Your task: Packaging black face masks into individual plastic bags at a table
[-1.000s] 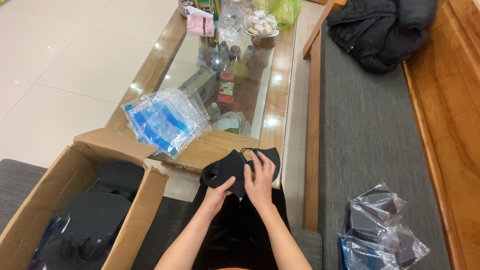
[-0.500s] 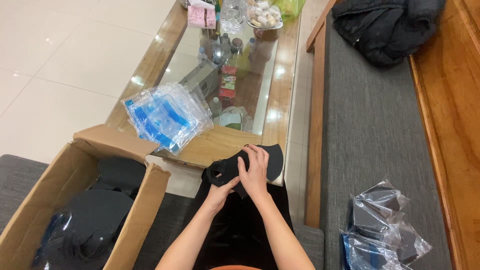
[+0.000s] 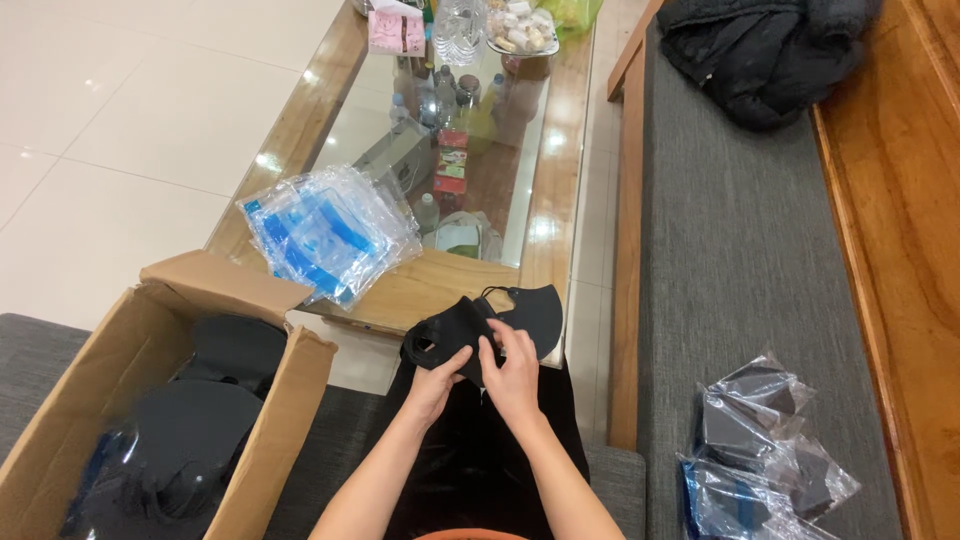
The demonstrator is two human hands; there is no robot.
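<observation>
Holding a black face mask [image 3: 480, 325] in both hands above the lap, near the counter [image 3: 440, 285] edge. Left hand [image 3: 437, 375] and right hand [image 3: 513, 372] have shifted little; fingers closed on fabric, folding continues.

The bagged masks [image 3: 770, 450] and cardboard box [image 3: 150, 400] are cut off by the bottom edge.

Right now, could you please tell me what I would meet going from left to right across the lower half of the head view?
Cardboard box → left hand → right hand, both holding the black mask → bench frame → bagged masks.
</observation>
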